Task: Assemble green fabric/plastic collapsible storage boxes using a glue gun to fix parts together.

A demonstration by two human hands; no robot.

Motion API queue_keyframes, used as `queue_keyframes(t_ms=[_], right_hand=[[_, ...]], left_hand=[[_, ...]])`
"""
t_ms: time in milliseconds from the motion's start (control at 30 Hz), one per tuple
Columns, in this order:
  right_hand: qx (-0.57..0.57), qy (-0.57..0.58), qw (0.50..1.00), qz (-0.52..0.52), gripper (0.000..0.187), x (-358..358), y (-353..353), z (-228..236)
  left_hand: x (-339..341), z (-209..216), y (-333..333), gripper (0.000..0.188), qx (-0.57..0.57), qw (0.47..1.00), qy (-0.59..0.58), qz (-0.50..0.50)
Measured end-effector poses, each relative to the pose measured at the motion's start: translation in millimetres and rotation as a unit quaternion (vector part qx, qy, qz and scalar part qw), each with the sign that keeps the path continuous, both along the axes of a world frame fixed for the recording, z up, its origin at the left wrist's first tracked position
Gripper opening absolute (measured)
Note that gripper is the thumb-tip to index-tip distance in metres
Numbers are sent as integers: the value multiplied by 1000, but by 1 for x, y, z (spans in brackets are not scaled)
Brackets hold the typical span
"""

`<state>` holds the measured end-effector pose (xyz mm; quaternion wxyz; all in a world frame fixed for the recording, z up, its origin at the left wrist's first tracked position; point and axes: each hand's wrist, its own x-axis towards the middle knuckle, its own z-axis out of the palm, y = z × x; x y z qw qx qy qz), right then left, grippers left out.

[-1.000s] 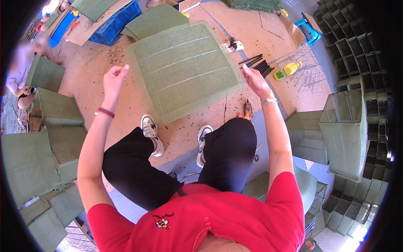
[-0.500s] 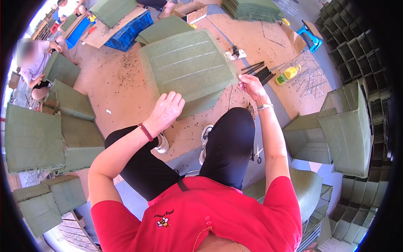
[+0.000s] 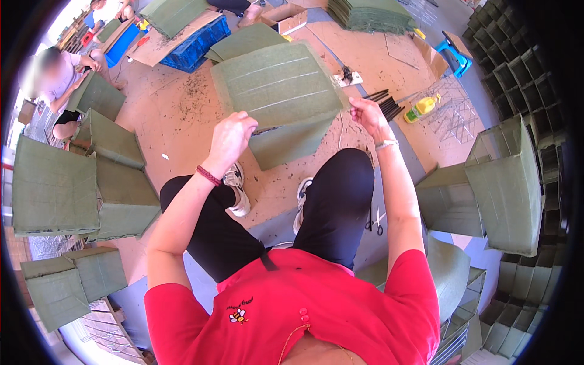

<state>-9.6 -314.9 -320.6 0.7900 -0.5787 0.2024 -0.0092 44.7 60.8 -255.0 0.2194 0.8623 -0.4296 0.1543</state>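
Observation:
In front of me lies a green, mesh-like sheet (image 3: 277, 82) with several pale straight strips or wires across it. It covers the top of a green fabric-covered box (image 3: 289, 146), whose near side shows below. My left hand (image 3: 233, 137) is closed at the sheet's near left corner, fingertips pinched on its edge. With thumb and fingers together, my right hand (image 3: 369, 118) grips the near right corner. The sheet's near edge is stretched between both hands, slightly lifted off the box at the left.
Black rods (image 3: 389, 104), a yellow-green bottle (image 3: 422, 108) and wire grids (image 3: 450, 115) lie at right. Scissors (image 3: 378, 222) rest by my right knee. Green boxes (image 3: 55, 185) stand left, others (image 3: 502, 182) right. A co-worker (image 3: 64, 79) sits at far left; a blue crate (image 3: 194, 45) stands behind.
My left hand has drawn back toward me and turned, now pinching the sheet's near left corner. The near edge has risen, exposing more of the box. My right hand keeps its corner.

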Motion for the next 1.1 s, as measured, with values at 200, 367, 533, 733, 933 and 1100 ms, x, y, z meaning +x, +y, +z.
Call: queue_keyframes(t_ms=[200, 367, 533, 733, 933, 1100], right_hand=[[16, 11, 1000, -9, 13, 0, 1, 0], [26, 10, 999, -17, 13, -7, 1, -12], [24, 22, 999, -21, 14, -11, 1, -20], [22, 21, 1000, 1, 15, -11, -2, -32], [20, 15, 1000, 4, 18, -14, -3, -36], [63, 13, 997, -32, 19, -20, -1, -44]], left_hand=[[2, 6, 3, 9, 3, 997, 80, -4], [0, 8, 11, 9, 28, 994, 101, -1], [-7, 9, 18, 6, 44, 997, 65, -1], [-17, -2, 27, 6, 47, 998, 45, -8], [-19, -16, 45, 9, 27, 997, 67, 29], [0, -36, 66, 11, -48, 975, 156, 148]])
